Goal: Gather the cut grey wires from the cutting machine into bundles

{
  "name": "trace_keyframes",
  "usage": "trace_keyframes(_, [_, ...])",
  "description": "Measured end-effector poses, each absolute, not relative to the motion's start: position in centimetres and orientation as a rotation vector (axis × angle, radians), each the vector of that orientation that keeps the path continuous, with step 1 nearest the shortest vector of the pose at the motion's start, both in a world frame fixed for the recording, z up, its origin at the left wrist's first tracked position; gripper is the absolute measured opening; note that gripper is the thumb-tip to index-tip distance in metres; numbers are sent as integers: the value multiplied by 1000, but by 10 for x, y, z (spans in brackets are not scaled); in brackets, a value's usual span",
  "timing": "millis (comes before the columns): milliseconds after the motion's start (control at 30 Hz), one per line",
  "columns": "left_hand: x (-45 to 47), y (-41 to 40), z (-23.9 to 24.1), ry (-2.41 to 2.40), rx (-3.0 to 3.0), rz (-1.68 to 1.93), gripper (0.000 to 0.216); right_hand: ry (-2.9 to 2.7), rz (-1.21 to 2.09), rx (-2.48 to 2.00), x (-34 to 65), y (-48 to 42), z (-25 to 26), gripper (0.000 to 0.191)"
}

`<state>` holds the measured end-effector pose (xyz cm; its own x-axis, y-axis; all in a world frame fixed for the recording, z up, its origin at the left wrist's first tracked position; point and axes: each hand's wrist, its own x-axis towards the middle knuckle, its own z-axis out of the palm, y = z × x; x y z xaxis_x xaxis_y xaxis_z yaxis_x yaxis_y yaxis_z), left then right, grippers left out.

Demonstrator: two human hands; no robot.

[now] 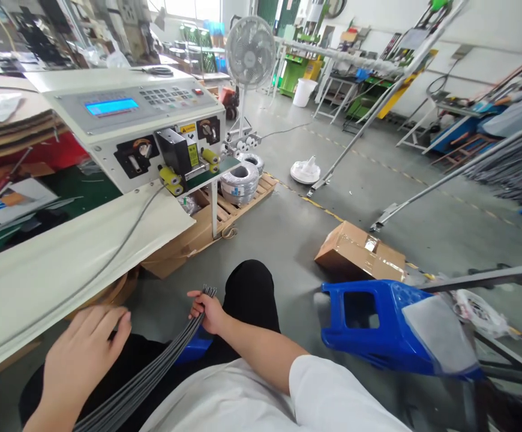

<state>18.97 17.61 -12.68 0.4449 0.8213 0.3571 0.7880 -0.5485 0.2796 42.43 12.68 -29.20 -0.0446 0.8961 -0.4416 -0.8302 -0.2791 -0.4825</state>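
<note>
My right hand [209,310] is wrapped round one end of a bundle of thin grey cables [153,375], just above my lap. The cut tips stick out past the fist, and the rest trails down to the lower left across my legs. Palm down, my left hand [87,345] hovers over my left thigh beside the pale chute, its thumb apart from the fingers and nothing seen in it. A single grey cable [121,245] runs from the yellow rollers [171,180] of the cable cutting machine [130,114] along the cream chute [81,264].
Cable coils [239,183] sit on a wooden pallet [265,187] beyond the machine, near a standing fan [251,53]. To my right are a blue plastic stool [378,336], a cardboard box [360,252] and a metal frame with slanting legs [360,132].
</note>
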Motion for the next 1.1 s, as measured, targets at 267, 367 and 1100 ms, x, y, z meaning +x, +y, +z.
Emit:
trace_keyframes(267, [235,253,-92,1890,2738,600,60,-184,1620,-863,426,129,-288,22])
trace_keyframes(367, [238,258,-92,1957,2663,543,62,-162,1632,-852,427,131,-288,30])
trace_keyframes(1100, [224,252,-86,1695,2632,525,54,-111,1659,-907,426,133,-285,40])
